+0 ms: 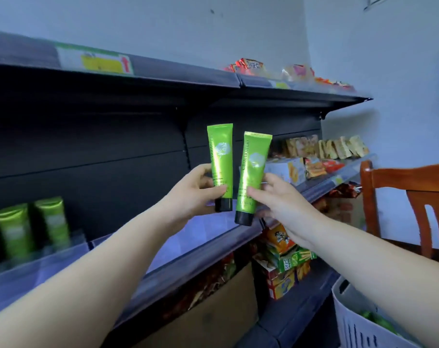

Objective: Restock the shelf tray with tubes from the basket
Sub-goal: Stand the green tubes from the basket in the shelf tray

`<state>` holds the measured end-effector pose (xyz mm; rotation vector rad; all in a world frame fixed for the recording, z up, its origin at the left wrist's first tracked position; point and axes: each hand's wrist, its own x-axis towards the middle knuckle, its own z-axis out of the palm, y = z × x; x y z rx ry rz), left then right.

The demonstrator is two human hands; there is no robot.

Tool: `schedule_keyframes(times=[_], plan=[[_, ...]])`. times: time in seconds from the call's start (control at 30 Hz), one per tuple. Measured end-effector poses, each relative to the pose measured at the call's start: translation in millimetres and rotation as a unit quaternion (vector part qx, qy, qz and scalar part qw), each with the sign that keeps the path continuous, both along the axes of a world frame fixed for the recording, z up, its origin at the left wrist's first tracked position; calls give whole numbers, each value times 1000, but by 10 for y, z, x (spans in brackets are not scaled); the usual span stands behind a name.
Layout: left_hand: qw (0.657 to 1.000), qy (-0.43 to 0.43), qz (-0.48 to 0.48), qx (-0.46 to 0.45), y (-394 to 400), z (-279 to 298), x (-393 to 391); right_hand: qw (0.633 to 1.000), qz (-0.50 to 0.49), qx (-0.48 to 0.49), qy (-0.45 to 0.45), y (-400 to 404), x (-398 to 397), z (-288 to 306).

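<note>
Our left hand [193,189] grips one green tube [220,156] near its black cap, and our right hand [283,197] pinches a second green tube [253,172]; both are held cap-down above the clear shelf tray [62,252]. More tubes [30,227] stand blurred at the tray's left end. The white basket [359,327] is cut off at the lower right corner, its green contents barely showing.

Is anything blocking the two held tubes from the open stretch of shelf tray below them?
Nothing visible. The left hand and right hand each hold a green tube above bare shelf tray; only its low clear front lip lies near.
</note>
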<state>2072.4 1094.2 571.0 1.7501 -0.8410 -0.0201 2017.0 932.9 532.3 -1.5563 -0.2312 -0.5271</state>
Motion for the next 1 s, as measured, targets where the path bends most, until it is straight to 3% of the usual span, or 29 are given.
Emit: schedule_keyframes(times=[0.57, 0.83, 1.0], plan=[[963, -34, 262, -47, 2188, 373, -285, 982, 184, 0, -46, 2251, 394, 502], [914, -90, 396, 13, 3146, 483, -282, 970, 235, -46, -44, 3193, 562, 590], [889, -98, 446, -21, 3557, 366, -148, 968, 239, -59, -43, 3643, 719, 553]])
